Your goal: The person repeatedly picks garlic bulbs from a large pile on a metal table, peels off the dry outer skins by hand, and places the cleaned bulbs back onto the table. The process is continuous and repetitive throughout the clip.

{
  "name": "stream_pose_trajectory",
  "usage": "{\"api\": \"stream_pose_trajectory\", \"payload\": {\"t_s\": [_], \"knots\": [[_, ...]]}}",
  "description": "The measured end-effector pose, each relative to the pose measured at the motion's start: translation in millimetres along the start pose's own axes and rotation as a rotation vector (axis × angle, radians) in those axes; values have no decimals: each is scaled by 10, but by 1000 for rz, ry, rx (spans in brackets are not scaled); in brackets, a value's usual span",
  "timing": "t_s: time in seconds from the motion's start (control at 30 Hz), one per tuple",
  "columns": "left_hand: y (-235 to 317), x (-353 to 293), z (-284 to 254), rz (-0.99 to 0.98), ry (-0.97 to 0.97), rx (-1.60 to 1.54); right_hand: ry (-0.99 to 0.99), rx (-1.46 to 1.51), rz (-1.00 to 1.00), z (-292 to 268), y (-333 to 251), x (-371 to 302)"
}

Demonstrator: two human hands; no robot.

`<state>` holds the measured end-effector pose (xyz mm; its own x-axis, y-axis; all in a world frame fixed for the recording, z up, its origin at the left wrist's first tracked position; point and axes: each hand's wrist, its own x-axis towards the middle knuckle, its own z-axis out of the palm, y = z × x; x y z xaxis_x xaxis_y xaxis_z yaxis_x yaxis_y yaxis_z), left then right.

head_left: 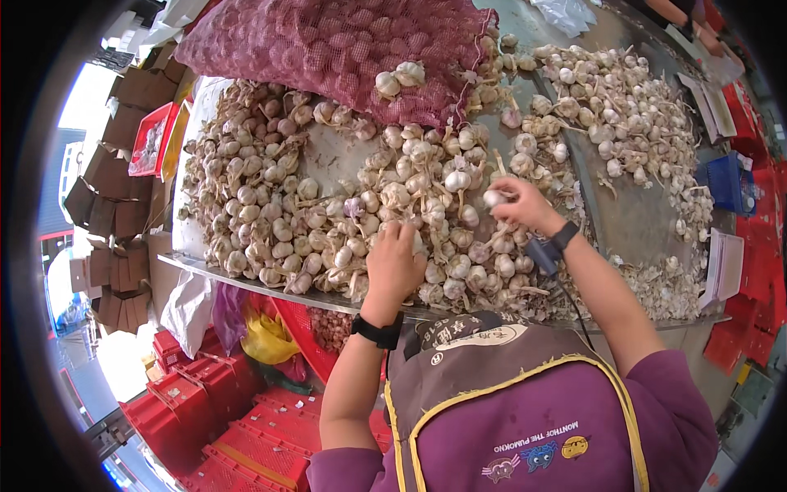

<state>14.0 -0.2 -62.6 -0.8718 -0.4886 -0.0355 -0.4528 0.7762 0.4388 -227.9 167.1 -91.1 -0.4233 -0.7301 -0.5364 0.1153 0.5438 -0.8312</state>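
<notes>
Mesh sack (pixel 311 41) full of garlic (pixel 361 51); right grip (pixel 529 208) pinching garlic bulb (pixel 493 198); left grip (pixel 395 266) at garlic heap (pixel 275 232), cannot tell hold

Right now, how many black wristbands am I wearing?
2: your left wristband, around the left wrist, and your right wristband, around the right wrist. Both show plainly.

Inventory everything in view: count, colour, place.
Garlic bulbs: uncountable, off-white, on table
Mesh sack: one, maroon, table's far side
Table: one, grey, under garlic
Basket: one, blue, right
Trays: at least two, white, right
Crates: several, red, lower left
Cardboard boxes: several, brown, left
Bags: several; white, purple, yellow; lower left
Corded device: one, dark, by right wrist
Wristbands: two, black, both wrists
Apron, shirt: one each, brown, purple, worn
Left hand: one, bare, at garlic heap
Right hand: one, bare, holding bulb
</notes>
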Motion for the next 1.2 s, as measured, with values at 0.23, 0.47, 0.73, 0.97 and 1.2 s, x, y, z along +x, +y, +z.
{"api": "stream_pose_trajectory", "payload": {"t_s": [0.23,0.47,0.73,0.97,1.2], "knots": [[-176,-254,-180,-421,32,-1175,-189,971,130,-108,212,-88],[-158,-489,-256,-415,13,-1937,-152,482,177,69,47,161],[-86,-703,-446,-526,126,-1805,62,-1019,-327,473,-133,38],[-896,-1695,-889,-926,321,24,38,-1042,-336,430,-20,89],[-597,-1283,-679,-642,351,-379,-157,-310,-115,262,-5,73]]}}
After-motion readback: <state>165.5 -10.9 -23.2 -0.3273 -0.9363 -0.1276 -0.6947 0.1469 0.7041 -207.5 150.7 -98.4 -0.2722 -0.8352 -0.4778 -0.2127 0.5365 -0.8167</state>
